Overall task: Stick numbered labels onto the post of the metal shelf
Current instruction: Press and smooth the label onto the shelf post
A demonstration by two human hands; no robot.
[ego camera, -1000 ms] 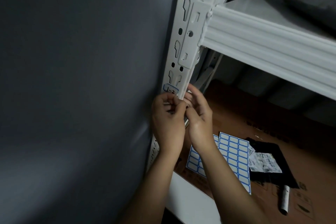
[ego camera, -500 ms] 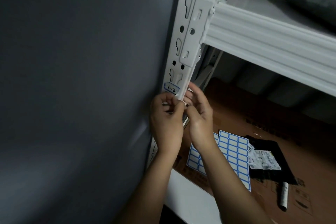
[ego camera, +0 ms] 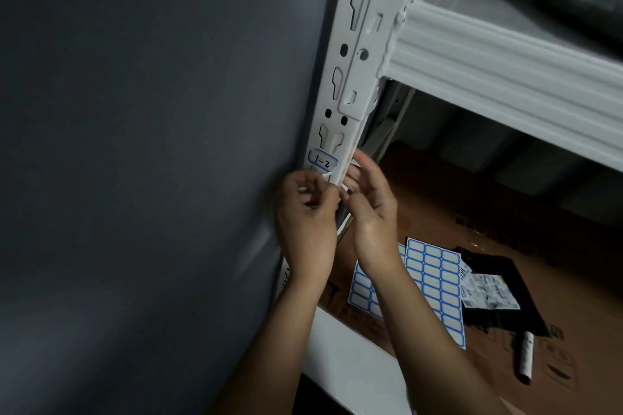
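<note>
White slotted post (ego camera: 350, 54), upright, blue-bordered label (ego camera: 322, 160) marked 1-2 stuck on its face

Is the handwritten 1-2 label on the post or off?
On: blue-bordered 1-2 label lies flat on white metal shelf post, above both hands.

To the left of my grip stands a plain dark grey wall (ego camera: 141, 145), smooth and unmarked, with a faint pale sheen low down. Below and to the right of my grip lies a brown cardboard surface (ego camera: 438, 199) printed with dark markings. A black flat item (ego camera: 505, 300) rests on it, well to the right of my grip. A small white cylinder (ego camera: 525, 360) lies just beyond that. The light is dim; the recess above and to the right of my grip is in deep shadow.
</note>
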